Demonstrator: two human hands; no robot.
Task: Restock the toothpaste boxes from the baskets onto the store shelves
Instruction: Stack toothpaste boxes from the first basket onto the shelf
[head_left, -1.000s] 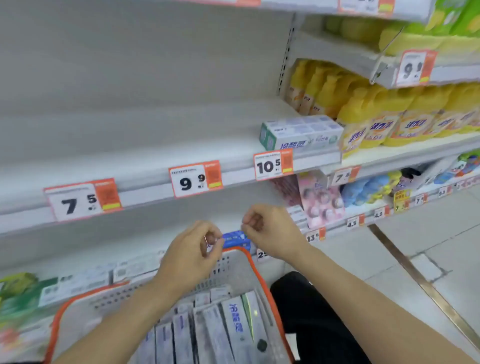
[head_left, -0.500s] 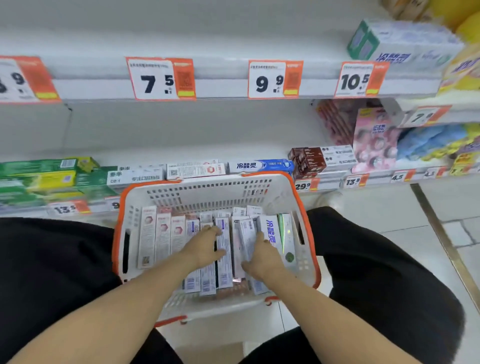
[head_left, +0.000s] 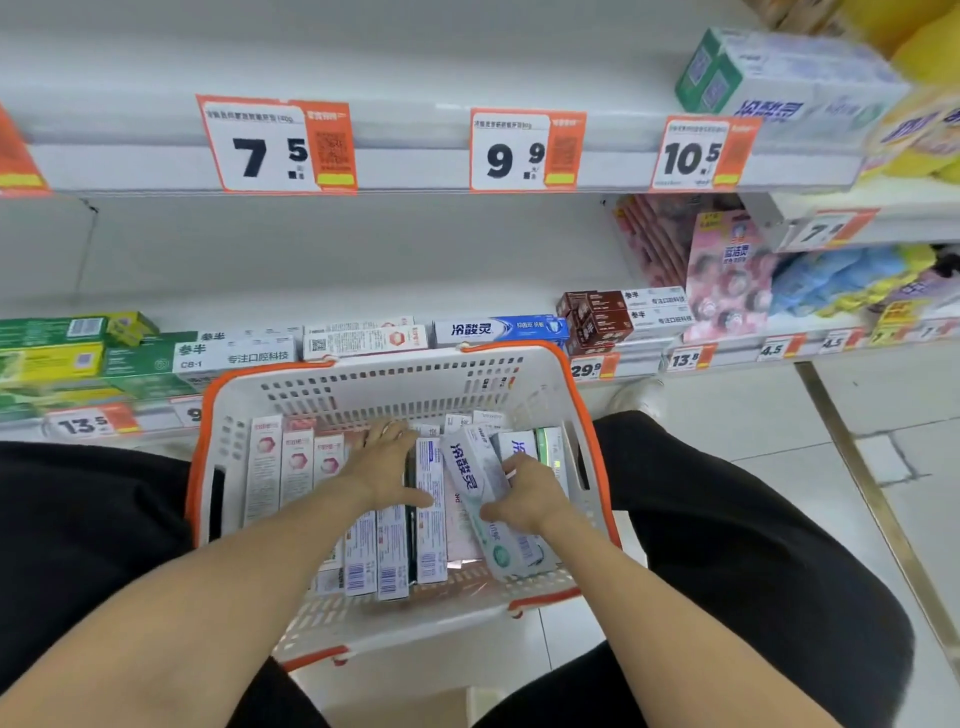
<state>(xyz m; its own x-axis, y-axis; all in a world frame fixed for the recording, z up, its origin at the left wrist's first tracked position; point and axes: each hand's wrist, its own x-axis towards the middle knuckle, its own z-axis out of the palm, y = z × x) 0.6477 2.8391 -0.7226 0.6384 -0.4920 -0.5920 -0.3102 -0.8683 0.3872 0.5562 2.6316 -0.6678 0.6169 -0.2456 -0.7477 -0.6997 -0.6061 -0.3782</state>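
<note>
A white basket with an orange rim (head_left: 270, 379) stands on the floor between my knees, packed with several toothpaste boxes on edge. My right hand (head_left: 527, 493) grips a white-and-green toothpaste box (head_left: 475, 488), which is tilted up out of the row. My left hand (head_left: 382, 462) lies flat on the white boxes (head_left: 431, 519) in the middle, fingers spread. Boxes with pink hexagon marks (head_left: 296, 462) stand at the basket's left. The lower shelf (head_left: 311, 301) behind the basket holds a row of toothpaste boxes (head_left: 363, 338).
The upper shelf (head_left: 415, 166) carries price tags 7.5, 9.9 and 10.5, with a stack of white-green boxes (head_left: 779, 78) at its right end. Green and yellow boxes (head_left: 52, 358) fill the lower left. Pink packs (head_left: 727, 270) stand at right. Tiled floor lies to the right.
Both hands dropped from the lower shelf's edge into the basket. My right hand took hold of a white-and-green box and tipped it upward; my left hand settled on the middle boxes.
</note>
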